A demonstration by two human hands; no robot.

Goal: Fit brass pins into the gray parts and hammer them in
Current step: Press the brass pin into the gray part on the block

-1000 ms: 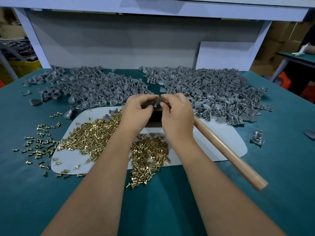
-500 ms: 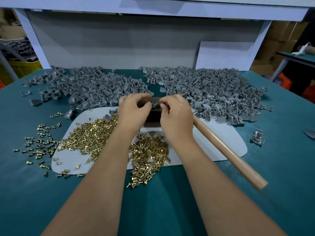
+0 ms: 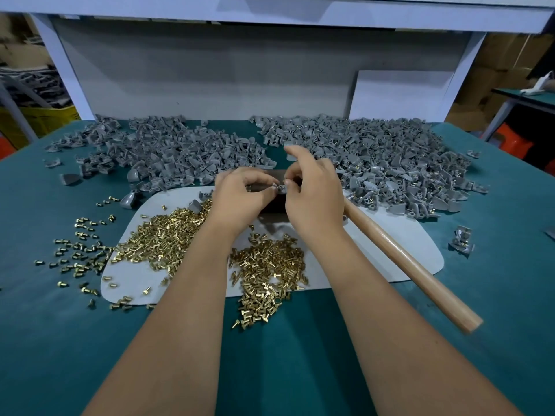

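Gray part [image 3: 280, 188] between both hands' fingertips [image 3: 272, 190]

Factory assembly bench: heaped gray parts [image 3: 375, 157], loose brass pins [image 3: 168, 238], hammer [image 3: 402, 259].

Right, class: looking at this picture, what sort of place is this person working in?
Probably a small factory assembly bench: heaps of identical gray parts, loose brass pins on a white mat, and a wooden-handled hammer lying ready.

Teal table [image 3: 495, 295], gray parts [image 3: 375, 151] heaped, brass pins [image 3: 75, 250] scattered, pale mat [image 3: 390, 232]
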